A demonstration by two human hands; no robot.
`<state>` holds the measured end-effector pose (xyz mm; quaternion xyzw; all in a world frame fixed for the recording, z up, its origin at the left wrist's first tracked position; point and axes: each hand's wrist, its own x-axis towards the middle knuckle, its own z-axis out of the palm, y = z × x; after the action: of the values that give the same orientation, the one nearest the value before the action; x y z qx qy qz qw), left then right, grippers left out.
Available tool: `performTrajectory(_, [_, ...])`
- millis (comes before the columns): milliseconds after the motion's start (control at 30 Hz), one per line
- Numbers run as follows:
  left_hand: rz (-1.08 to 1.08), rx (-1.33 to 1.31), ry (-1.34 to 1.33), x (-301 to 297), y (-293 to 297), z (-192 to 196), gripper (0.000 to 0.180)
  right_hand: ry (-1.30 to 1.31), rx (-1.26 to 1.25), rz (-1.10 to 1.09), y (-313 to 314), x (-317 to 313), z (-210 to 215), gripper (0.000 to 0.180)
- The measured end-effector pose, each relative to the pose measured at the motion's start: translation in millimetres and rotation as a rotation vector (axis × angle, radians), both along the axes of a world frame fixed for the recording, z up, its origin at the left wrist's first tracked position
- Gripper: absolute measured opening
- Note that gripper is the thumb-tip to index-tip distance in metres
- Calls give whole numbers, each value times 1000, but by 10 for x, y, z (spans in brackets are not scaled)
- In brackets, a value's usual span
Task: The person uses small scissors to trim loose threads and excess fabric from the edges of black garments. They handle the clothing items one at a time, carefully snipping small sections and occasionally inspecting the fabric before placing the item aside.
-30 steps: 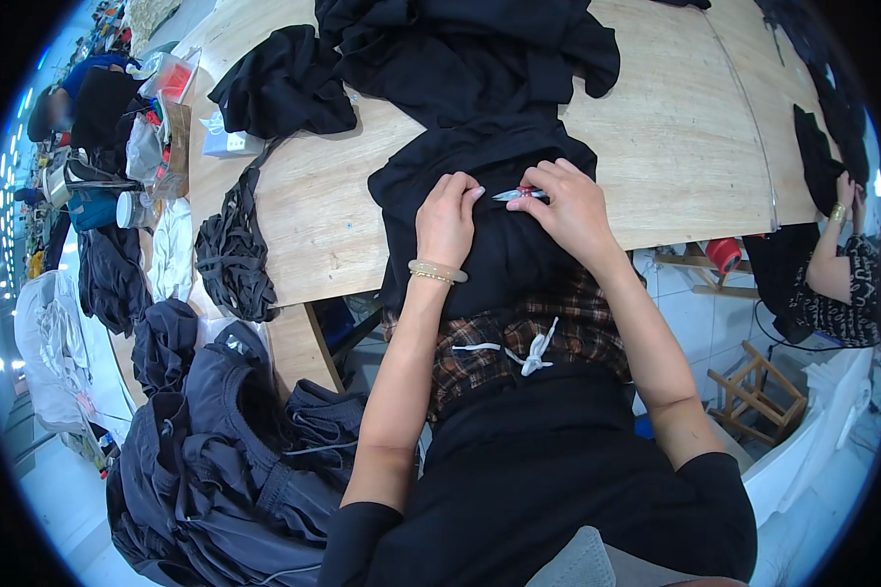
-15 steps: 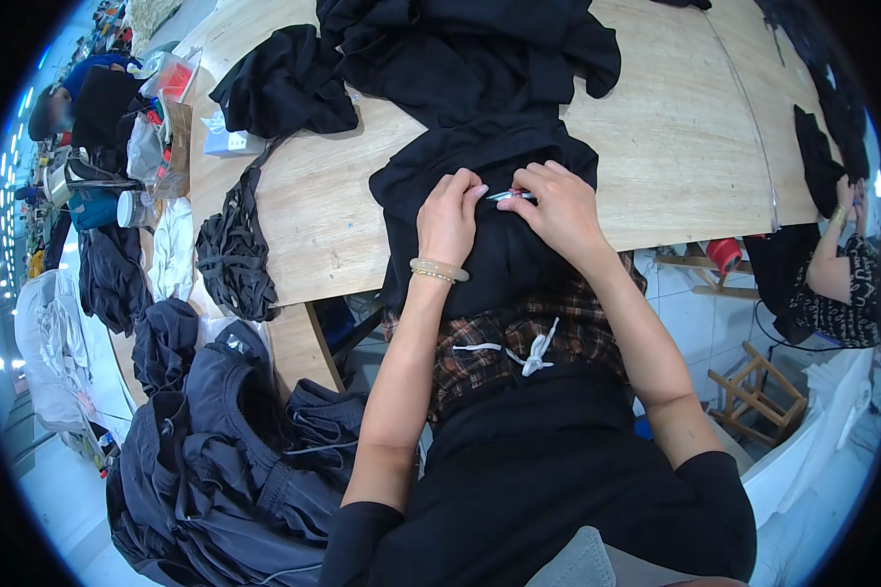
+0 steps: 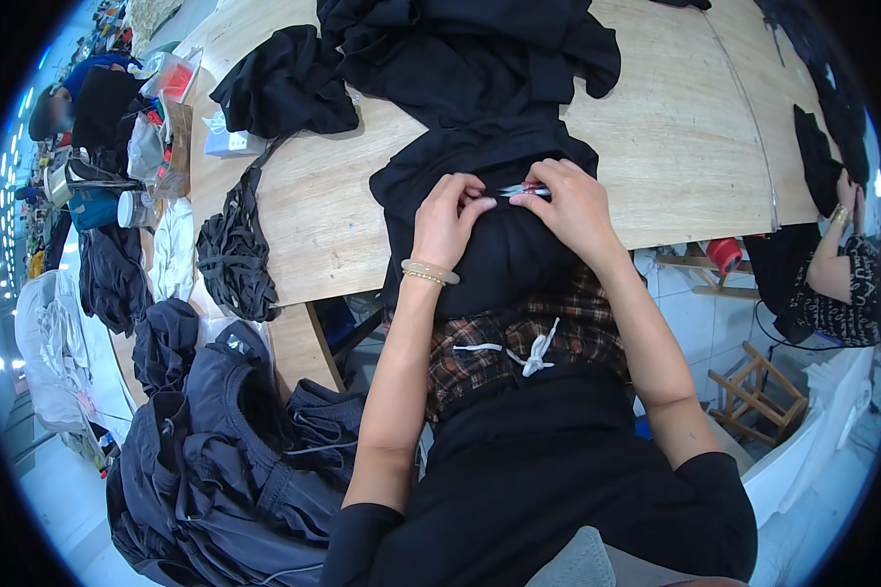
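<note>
While the left hand [image 3: 447, 217] presses the black garment [image 3: 499, 245] half-open, the right hand [image 3: 570, 203] pinches small snips [image 3: 519, 190].

Matt black cloth on pale bare wood

The soft black cloth garment [image 3: 499, 235] lies matt on the pale, smooth-grained wooden plywood table [image 3: 675, 147]; small shiny metal snips [image 3: 522, 190] gleam atop that garment.

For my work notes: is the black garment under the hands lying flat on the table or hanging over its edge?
Hanging over: the black garment drapes from the wooden table into the lap.

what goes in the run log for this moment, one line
left hand flat on black garment | right hand holds small snips | wooden table
</note>
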<state>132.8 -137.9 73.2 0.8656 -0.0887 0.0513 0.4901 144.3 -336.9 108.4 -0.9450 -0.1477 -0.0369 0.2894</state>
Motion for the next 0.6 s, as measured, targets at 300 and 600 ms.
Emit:
performTrajectory(300, [111, 111, 5, 7, -58, -56, 11, -6, 33, 51, -8, -21, -11, 28])
performTrajectory(600, [118, 134, 43, 19, -76, -44, 13, -32, 16, 94, 82, -25, -21, 28])
